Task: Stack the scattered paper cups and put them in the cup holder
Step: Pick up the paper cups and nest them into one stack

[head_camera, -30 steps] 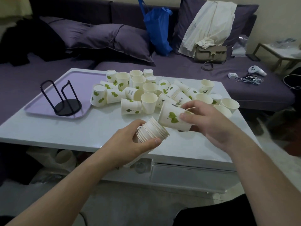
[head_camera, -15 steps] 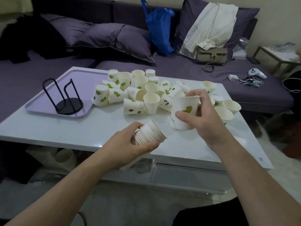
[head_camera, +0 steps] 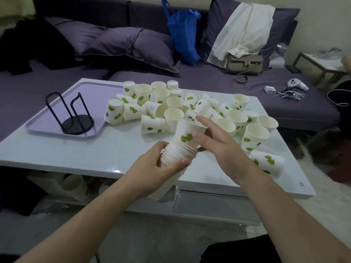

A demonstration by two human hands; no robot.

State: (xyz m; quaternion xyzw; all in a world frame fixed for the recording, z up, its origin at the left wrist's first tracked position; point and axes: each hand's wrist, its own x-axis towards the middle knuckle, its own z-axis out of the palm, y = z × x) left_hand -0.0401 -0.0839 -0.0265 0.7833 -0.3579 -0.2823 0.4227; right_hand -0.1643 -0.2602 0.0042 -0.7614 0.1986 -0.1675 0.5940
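My left hand (head_camera: 159, 166) grips a tilted stack of white paper cups (head_camera: 176, 154) above the table's front edge. A single cup with a green leaf print (head_camera: 187, 132) sits part way into the top of that stack, and my right hand (head_camera: 214, 141) holds it by thumb and fingers. Several loose cups (head_camera: 171, 105), some upright and some on their sides, lie scattered across the middle and right of the white table (head_camera: 95, 149). One cup (head_camera: 266, 165) lies on its side by my right wrist. The black wire cup holder (head_camera: 74, 116) stands on a lilac tray (head_camera: 57, 111) at the left.
A purple sofa (head_camera: 133, 40) runs behind the table with cushions, a blue bag (head_camera: 184, 35), a beige handbag (head_camera: 245, 63), a white garment and a white controller (head_camera: 296, 84). A small side table (head_camera: 321, 63) stands at the far right. More cups sit on the shelf under the table.
My right hand has brought the leaf-print cup from beside the stack and pushed it down onto the stack's top. My left hand has tilted the stack more upright.
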